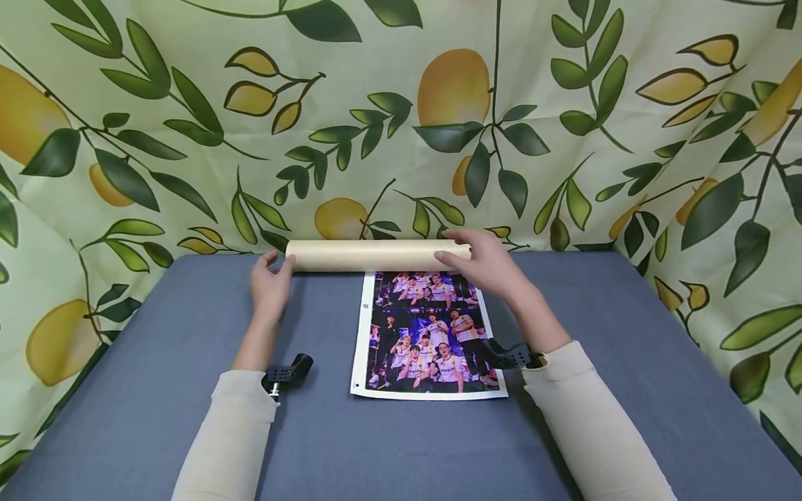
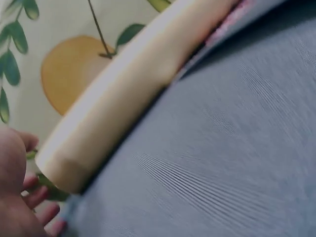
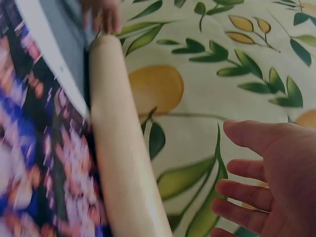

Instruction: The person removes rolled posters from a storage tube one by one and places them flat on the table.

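A long pale tan cylinder (image 1: 376, 256), like a tube or roller, lies crosswise at the far end of the table. Under or behind it goes the upper edge of a white-bordered photo print (image 1: 432, 348) showing groups of people; that edge is hidden. My left hand (image 1: 269, 287) is at the cylinder's left end, its fingers loosely spread; in the left wrist view the hand (image 2: 15, 182) is beside the end, contact unclear. By the right end is my right hand (image 1: 485, 263). The right wrist view shows that hand (image 3: 284, 173) with fingers extended, apart from the cylinder (image 3: 121, 133).
A blue-grey cloth (image 1: 313, 445) covers the table. Behind and along both sides hangs a pale curtain (image 1: 376, 62) printed with leaves and yellow fruit. Black wrist-camera mounts (image 1: 288, 372) stick out from both wrists, the right one over the print's edge.
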The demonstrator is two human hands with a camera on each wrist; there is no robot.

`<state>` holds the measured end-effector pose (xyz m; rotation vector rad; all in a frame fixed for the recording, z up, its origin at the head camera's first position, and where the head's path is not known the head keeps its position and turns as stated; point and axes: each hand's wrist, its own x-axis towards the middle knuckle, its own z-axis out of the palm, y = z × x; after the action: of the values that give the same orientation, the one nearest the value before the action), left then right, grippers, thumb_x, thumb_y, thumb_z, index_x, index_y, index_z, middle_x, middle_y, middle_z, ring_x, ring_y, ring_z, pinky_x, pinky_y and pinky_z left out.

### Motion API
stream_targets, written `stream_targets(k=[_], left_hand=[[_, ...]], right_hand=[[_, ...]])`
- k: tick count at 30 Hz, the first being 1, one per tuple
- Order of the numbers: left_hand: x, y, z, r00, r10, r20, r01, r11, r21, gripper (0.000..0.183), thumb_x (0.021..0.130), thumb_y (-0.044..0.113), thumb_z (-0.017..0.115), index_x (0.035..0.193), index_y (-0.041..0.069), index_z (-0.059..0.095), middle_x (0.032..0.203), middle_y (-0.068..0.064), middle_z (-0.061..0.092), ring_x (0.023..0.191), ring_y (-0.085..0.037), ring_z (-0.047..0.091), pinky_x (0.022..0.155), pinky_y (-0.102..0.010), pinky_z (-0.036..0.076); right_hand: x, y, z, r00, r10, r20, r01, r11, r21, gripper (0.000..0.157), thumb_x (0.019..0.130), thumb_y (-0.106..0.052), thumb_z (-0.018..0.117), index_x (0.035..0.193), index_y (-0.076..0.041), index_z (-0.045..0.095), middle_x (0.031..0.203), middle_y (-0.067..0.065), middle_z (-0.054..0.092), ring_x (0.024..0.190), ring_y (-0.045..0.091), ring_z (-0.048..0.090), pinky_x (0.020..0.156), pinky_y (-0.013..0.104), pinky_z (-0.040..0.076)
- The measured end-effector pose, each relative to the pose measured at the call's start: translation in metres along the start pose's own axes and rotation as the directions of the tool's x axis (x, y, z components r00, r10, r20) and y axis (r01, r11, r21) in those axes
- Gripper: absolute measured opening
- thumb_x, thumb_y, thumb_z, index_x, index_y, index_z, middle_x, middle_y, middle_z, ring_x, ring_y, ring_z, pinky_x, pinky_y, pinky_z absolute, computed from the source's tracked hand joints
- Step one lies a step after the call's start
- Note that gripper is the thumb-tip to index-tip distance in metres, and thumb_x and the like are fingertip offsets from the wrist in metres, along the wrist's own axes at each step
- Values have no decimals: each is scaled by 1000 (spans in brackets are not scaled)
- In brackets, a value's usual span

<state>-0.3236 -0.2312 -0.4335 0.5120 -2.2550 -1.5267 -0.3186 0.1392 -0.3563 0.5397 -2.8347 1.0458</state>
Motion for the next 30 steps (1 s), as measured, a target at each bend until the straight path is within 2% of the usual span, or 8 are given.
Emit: stream_targets(k=[3, 7, 11, 16, 20, 25, 28, 30], left_hand=[[3, -13, 0, 1000, -4, 29, 5, 999, -41, 53, 103, 33, 56, 146, 2, 51, 145, -19, 56, 133, -31, 52, 109, -41, 43], [5, -23, 1, 1000, 8, 17, -7, 998, -63, 46, 104, 32, 55, 139, 2, 58, 132, -21, 64, 121, -28, 57, 100, -34, 44], [7, -26, -1, 998, -17, 57, 22, 997, -77, 47, 106, 35, 52, 139, 2, 59, 135, -21, 63, 125, -30, 55, 103, -38, 43], [10, -23, -4, 978, -34, 206, 45, 998, -50, 51, 109, 36, 43, 146, 2, 51, 152, -20, 49, 142, -32, 42, 118, -47, 34], [11, -22, -4, 964, -33, 263, 44, 998, -37, 52, 110, 33, 38, 151, 1, 44, 158, -19, 42, 147, -32, 36, 123, -46, 29], [13, -21, -9, 950, -37, 311, 51, 998, -35, 57, 111, 35, 34, 156, 1, 34, 165, -18, 30, 155, -31, 23, 128, -45, 19], [14, -21, -13, 943, -46, 331, 62, 997, -38, 55, 111, 34, 36, 152, -2, 40, 165, -17, 30, 155, -31, 22, 129, -46, 17], [15, -21, -15, 939, -55, 338, 75, 996, -45, 54, 111, 33, 38, 150, -3, 43, 164, -18, 32, 155, -31, 23, 128, -46, 17]], right_hand=[[13, -15, 11, 999, -23, 23, 23, 1000, 21, 59, 99, -42, 64, 146, -8, 53, 148, 14, 56, 137, 34, 51, 111, 53, 43], [26, -24, 30, 999, -28, 32, 26, 997, 69, 59, 99, -41, 64, 146, -6, 53, 149, 14, 55, 141, 33, 48, 115, 51, 41], [32, -22, 51, 1000, 0, 10, 0, 996, 87, 57, 98, -42, 64, 143, -8, 55, 147, 14, 56, 139, 34, 50, 115, 52, 41], [32, -10, 73, 997, -46, -65, 44, 998, -35, 54, 99, -38, 64, 142, -7, 56, 152, 17, 51, 147, 38, 39, 124, 54, 26], [33, 4, 86, 986, -117, -123, 97, 983, -157, 58, 99, -36, 62, 149, -8, 49, 160, 18, 40, 152, 40, 28, 126, 59, 15], [33, 22, 102, 972, -155, -177, 103, 956, -275, 60, 99, -37, 63, 151, -11, 47, 159, 17, 42, 151, 38, 32, 126, 58, 16], [34, 28, 109, 958, -178, -226, 101, 944, -315, 54, 99, -36, 63, 147, -13, 53, 155, 15, 48, 148, 35, 38, 126, 55, 18], [34, 30, 112, 949, -179, -259, 97, 949, -299, 51, 99, -35, 64, 145, -14, 56, 152, 13, 51, 146, 34, 39, 126, 53, 18]])
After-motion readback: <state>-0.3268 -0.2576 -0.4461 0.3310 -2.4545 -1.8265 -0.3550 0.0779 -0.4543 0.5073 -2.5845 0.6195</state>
